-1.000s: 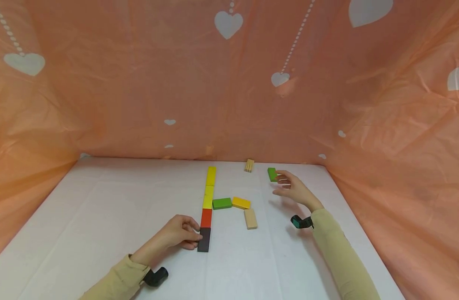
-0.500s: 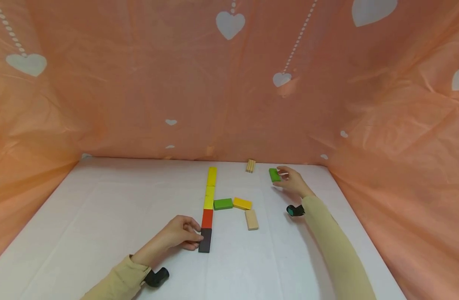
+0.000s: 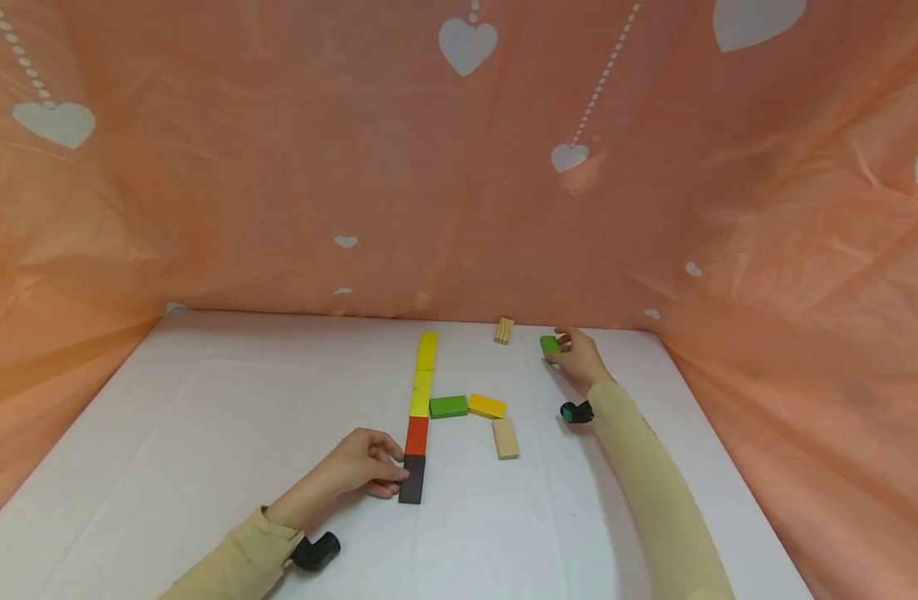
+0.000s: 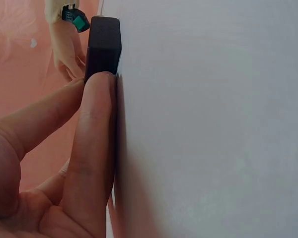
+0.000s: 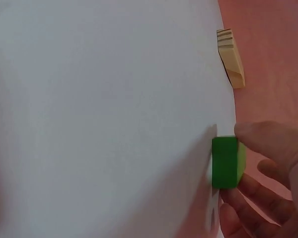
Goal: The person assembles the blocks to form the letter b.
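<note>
At the near end of a straight line of blocks lies a black block [image 3: 411, 481]; my left hand [image 3: 371, 465] touches its left side with the fingertips. The left wrist view shows those fingers reaching fairly straight to the black block [image 4: 103, 44]. At the far right of the table, my right hand [image 3: 579, 354] pinches a green block [image 3: 550, 345] between thumb and fingers. From the right wrist, the thumb is at one end of the green block [image 5: 225, 162] and fingers are at the other.
Beyond the black block run a red block [image 3: 417, 436] and two yellow blocks [image 3: 421, 393]. Another green block [image 3: 448, 407], an orange-yellow block [image 3: 486, 406] and a plain wooden block [image 3: 506, 438] curve off to the right. A striped wooden block [image 3: 504, 330] lies near the back curtain [image 3: 279, 208].
My right hand has moved in from the right and closed its thumb and fingers on the far green block. My left hand stays at the black block. The head view has shifted slightly.
</note>
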`<state>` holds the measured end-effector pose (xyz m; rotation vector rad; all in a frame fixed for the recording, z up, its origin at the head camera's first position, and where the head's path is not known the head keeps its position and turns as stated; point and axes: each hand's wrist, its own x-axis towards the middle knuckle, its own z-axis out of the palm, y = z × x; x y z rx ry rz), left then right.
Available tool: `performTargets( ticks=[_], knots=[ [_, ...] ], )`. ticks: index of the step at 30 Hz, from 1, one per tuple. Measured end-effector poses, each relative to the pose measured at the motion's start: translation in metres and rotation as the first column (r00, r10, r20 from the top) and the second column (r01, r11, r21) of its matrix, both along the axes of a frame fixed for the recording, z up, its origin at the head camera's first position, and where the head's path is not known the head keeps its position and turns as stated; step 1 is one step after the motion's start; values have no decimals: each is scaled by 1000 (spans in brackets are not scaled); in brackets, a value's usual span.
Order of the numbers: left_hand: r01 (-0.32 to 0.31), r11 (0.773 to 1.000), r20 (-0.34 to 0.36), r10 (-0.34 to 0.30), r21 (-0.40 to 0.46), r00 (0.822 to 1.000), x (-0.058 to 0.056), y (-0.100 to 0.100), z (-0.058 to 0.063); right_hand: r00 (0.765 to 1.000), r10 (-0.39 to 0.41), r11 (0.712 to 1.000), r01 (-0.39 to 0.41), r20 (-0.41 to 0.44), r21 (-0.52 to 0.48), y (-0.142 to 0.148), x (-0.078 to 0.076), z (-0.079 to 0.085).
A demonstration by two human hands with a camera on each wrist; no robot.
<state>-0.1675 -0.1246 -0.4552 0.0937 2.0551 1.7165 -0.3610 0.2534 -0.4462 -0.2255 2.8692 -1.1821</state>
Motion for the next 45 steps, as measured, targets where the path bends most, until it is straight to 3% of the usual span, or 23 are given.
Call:
performTargets(
  ticks=[6,18,32,45],
  knots=[
    [-4,1000,-2,4,0,1000,1,0,1,1000,5,1000,-4,28,-21,-1,-1,-1],
    [-9,1000,7,10,-7,1000,1,0,0,991,112,993,-109,74,-47,1,0,-5],
    [-21,999,18,21,-38,1000,-1,2,0,987,155,987,-153,-42,37,-2,3,-1],
    [-9,1000,8,9,7,1000,-1,0,-3,982,182,983,-181,-58,35,-2,8,-1]
  ],
)
